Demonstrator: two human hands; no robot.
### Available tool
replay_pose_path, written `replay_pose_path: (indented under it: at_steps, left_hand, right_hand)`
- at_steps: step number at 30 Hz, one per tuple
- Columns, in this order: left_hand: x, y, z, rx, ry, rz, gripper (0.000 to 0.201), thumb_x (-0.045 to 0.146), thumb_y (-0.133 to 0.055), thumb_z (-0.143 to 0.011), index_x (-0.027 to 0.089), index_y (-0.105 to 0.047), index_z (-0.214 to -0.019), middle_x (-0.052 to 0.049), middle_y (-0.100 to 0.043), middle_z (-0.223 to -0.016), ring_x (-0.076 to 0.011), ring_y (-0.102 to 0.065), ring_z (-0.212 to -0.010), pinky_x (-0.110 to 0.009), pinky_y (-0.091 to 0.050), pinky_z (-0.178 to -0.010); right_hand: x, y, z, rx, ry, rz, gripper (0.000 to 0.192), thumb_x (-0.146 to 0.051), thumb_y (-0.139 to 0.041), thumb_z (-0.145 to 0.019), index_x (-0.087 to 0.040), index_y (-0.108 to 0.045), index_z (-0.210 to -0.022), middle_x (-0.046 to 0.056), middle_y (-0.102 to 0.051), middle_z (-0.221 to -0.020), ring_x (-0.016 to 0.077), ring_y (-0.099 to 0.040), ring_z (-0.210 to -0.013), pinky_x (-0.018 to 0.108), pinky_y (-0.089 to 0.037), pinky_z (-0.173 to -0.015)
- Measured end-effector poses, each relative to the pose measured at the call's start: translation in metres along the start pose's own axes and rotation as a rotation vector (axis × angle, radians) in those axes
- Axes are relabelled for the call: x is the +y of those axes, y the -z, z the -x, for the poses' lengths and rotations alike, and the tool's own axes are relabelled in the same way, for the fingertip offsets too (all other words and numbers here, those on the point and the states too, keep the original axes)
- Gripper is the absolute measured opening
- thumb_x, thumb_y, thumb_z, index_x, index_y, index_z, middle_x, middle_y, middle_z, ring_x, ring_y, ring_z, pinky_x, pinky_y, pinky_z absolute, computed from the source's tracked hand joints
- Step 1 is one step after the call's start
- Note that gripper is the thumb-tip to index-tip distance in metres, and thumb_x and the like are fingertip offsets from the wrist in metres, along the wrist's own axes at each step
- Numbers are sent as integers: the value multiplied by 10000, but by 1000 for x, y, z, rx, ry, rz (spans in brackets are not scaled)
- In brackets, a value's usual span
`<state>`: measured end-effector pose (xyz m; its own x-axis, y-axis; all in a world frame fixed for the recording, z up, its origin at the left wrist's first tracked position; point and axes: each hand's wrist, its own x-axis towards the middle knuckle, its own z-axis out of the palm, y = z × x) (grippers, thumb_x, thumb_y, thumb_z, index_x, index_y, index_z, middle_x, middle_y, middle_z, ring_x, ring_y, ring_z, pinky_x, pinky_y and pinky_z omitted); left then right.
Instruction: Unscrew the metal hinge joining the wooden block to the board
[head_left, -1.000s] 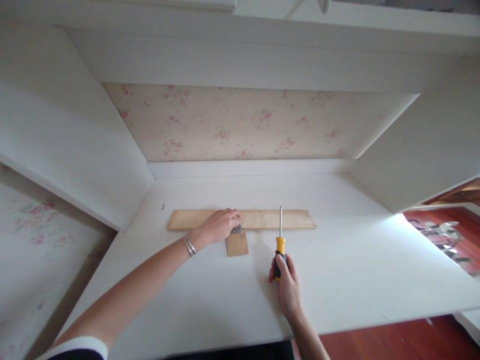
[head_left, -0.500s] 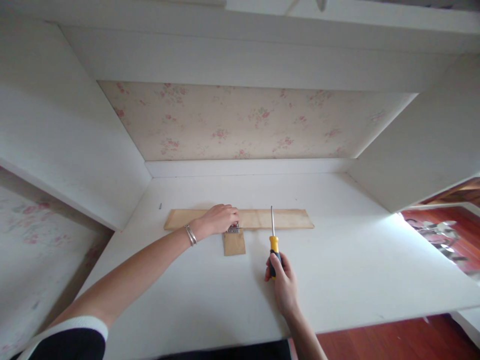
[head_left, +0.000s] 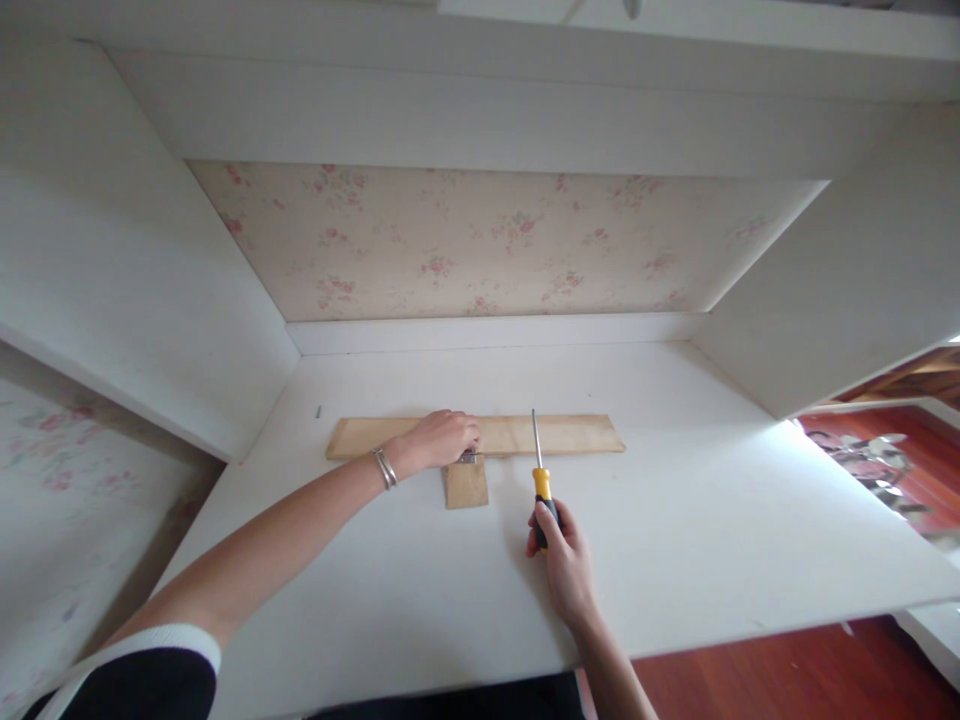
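My left hand (head_left: 441,438), wearing a silver bracelet at the wrist, has its fingers pinched down at a small metal hinge (head_left: 468,457). This hinge sits where a long flat wooden board (head_left: 551,435) meets a short wooden piece (head_left: 466,486), and my fingers partly cover it. Whether a small part is also between the fingertips cannot be seen. To the right, my right hand (head_left: 568,560) is closed round the yellow and black handle of a screwdriver (head_left: 541,482). Its metal shaft points away from me, the tip above the board and apart from the hinge.
A small screw (head_left: 318,411) lies on the white surface (head_left: 675,520) left of the board. White side panels (head_left: 840,290) and an overhanging panel (head_left: 480,115) enclose the space, with floral wallpaper (head_left: 517,240) at the back. Reddish floor (head_left: 757,670) shows beyond the front edge.
My left fingers have settled slightly lower over the hinge, covering more of it. The screwdriver in my right hand has shifted a little to the left. The view has moved slightly.
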<state>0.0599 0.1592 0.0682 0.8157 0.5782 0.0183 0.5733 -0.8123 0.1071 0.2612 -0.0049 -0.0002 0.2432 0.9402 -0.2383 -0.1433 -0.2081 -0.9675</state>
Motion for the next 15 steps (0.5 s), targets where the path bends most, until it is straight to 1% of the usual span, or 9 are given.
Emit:
replay_pose_path:
  at_steps: [4, 8, 11, 13, 15]
  left_hand:
    - [4, 1, 2, -27, 96, 1, 255, 291, -430, -911, 196, -660, -855, -56, -654, -912, -170, -622, -822, -271, -452, -736]
    - [10, -3, 2, -9, 185, -61, 338, 324, -349, -936, 159, -643, -903, -96, -655, -946, -192, -637, -815, -298, -469, -729]
    - [14, -6, 0, -1, 218, -87, 378, 302, -307, -942, 141, -647, -921, -122, -669, -939, -217, -649, -808, -330, -478, -731]
    - [15, -7, -3, -24, 245, -75, 403, 287, -296, -937, 135, -668, -901, -141, -680, -922, -231, -656, -806, -342, -482, -727]
    - [15, -6, -6, -76, 290, -45, 422, 285, -304, -927, 138, -695, -865, -152, -691, -903, -234, -661, -802, -336, -483, -717]
  right_hand:
    - [0, 0, 0, 13, -11, -3, 322, -524, -558, -810, -202, -558, -808, -26, -513, -633, 113, -470, -510, 263, -371, -522]
    - [-1, 0, -1, 14, -10, 32, 339, -538, -555, -807, -199, -552, -799, -24, -507, -620, 117, -473, -513, 260, -376, -521]
    - [0, 1, -1, 7, 1, 55, 341, -535, -543, -818, -195, -543, -796, -23, -501, -602, 120, -474, -514, 259, -377, -522]
    - [1, 1, -1, 2, 14, 65, 339, -531, -534, -826, -193, -543, -795, -20, -502, -595, 121, -476, -512, 261, -378, -525]
    - [2, 2, -2, 9, 19, 73, 340, -530, -537, -824, -191, -548, -791, -18, -506, -588, 123, -479, -510, 261, -375, -520]
